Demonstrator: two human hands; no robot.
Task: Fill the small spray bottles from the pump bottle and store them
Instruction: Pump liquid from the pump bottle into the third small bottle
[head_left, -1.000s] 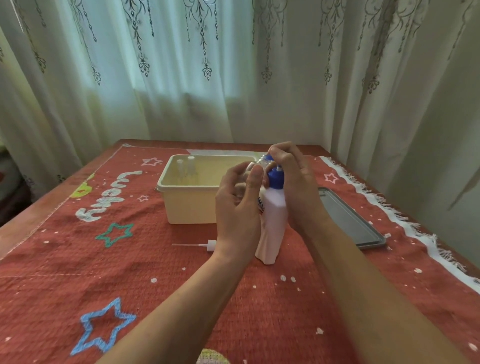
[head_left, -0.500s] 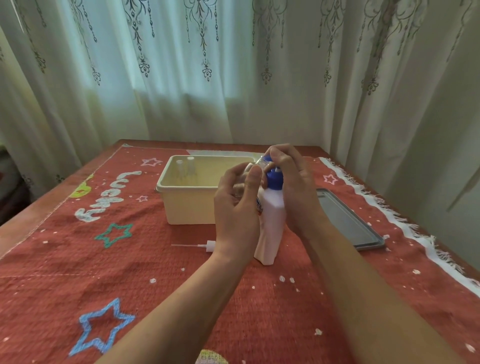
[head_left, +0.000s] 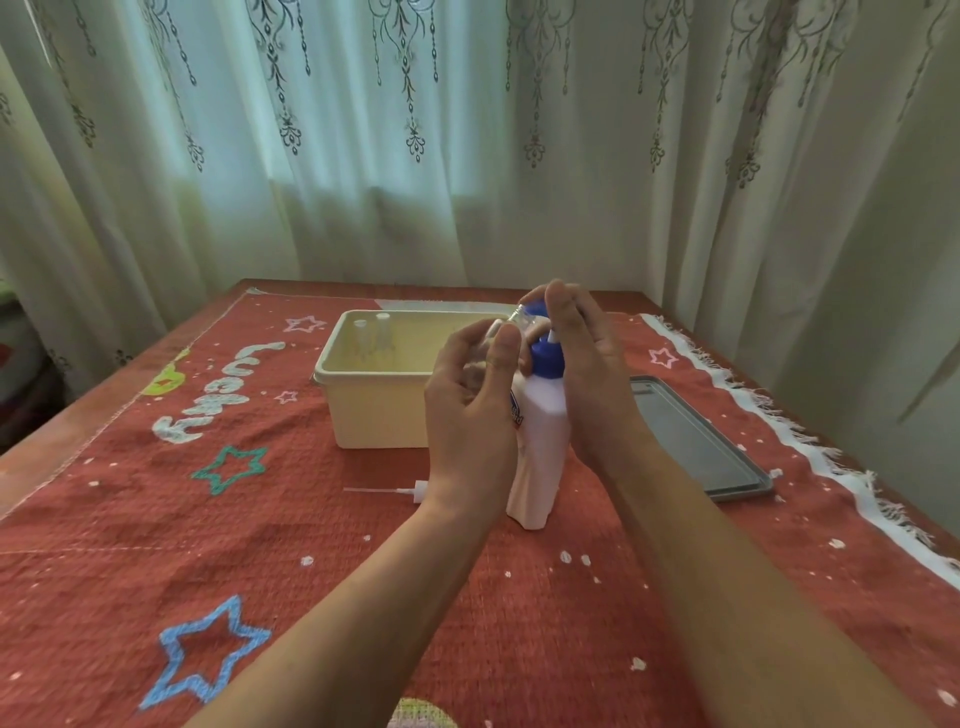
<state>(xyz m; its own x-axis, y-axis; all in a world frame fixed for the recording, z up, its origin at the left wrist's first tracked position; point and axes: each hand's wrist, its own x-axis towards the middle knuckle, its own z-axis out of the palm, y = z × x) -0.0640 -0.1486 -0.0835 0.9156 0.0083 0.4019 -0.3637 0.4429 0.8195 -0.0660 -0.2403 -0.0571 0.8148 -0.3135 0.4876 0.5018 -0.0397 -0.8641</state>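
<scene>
A small clear spray bottle (head_left: 511, 319), uncapped and tilted, is held with its neck at the spout of a white pump bottle (head_left: 540, 431) that stands upright on the worktop. The left hand (head_left: 470, 405) has its grip closed around the small bottle, fingers and thumb curled about it. The right hand (head_left: 587, 374) curls its grip over the blue pump head (head_left: 548, 358), palm beside the bottle's shoulder. Just left of the left wrist, a spray cap with its thin dip tube (head_left: 410, 489) lies on the red star-patterned cloth (head_left: 260, 545). Behind the hands sits a cream tub (head_left: 374, 410) with two more small bottles (head_left: 383, 325) upright in its far left corner. A grey lid (head_left: 691, 447) lies flat to the right.
</scene>
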